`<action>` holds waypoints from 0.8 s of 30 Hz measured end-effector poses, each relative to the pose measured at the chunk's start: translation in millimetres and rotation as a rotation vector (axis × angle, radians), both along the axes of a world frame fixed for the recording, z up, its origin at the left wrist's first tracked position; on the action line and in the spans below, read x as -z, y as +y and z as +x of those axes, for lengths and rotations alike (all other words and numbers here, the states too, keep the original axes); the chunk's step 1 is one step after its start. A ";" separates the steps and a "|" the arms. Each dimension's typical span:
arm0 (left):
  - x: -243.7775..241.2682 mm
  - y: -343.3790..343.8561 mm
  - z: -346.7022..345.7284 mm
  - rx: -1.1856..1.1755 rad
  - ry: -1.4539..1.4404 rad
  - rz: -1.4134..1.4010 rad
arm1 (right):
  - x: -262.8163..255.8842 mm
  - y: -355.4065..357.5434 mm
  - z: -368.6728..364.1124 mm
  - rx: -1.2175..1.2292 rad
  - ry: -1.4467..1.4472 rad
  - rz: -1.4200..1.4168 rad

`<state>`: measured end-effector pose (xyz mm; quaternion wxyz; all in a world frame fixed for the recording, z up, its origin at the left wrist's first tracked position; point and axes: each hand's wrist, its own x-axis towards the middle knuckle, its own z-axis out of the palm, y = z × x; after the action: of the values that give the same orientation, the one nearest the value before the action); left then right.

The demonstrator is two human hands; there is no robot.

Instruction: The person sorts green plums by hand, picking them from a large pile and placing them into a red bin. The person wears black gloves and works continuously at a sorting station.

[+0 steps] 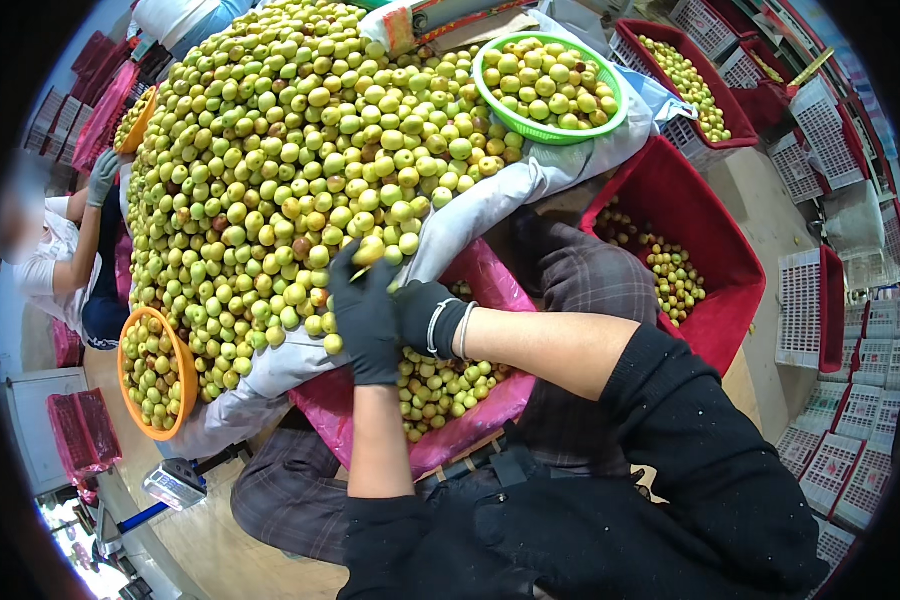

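A large heap of green-yellow jujube-like fruits (270,172) lies in front of me on a pale cloth (487,202). My left hand (367,315), in a black glove, is at the heap's near edge with a yellowish fruit (368,251) at its fingertips. Close beside it is my right hand (424,315), also black-gloved and with pale bands at the wrist; its fingers are partly hidden, so whether it holds anything is unclear. Under both hands, a crate lined with pink plastic (506,405) holds many of these fruits.
An orange basket (189,375) of fruit stands left, a green basket (621,112) upper right. Right of my leg is a red-lined crate (727,292) with fruit. A scale display (174,484) is lower left. A co-worker's gloved hand (103,178) is at the far left.
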<state>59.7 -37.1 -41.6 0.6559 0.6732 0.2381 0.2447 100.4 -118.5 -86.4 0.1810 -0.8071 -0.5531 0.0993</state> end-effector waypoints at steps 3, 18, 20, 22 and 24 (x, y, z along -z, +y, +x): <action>-58.8 -45.7 15.7 0.409 -0.203 -0.048 | 11.5 0.2 -2.1 -0.057 -0.029 0.043; 54.6 17.9 -19.2 0.220 0.360 0.822 | -56.3 -23.1 39.6 0.029 0.125 -0.174; 53.0 14.7 -44.8 0.292 0.458 0.625 | -52.6 -19.9 42.5 0.024 0.147 -0.082; 59.0 11.7 -68.5 0.295 0.479 0.338 | -53.4 -14.5 40.4 0.027 0.238 -0.034; 57.3 8.6 -85.1 0.150 0.487 0.317 | -59.0 -12.7 33.5 0.027 0.375 -0.014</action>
<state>-25.5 -28.5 -98.9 0.4826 0.8218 0.2966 0.0611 133.9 -131.2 -27.4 0.2766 -0.7830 -0.4982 0.2494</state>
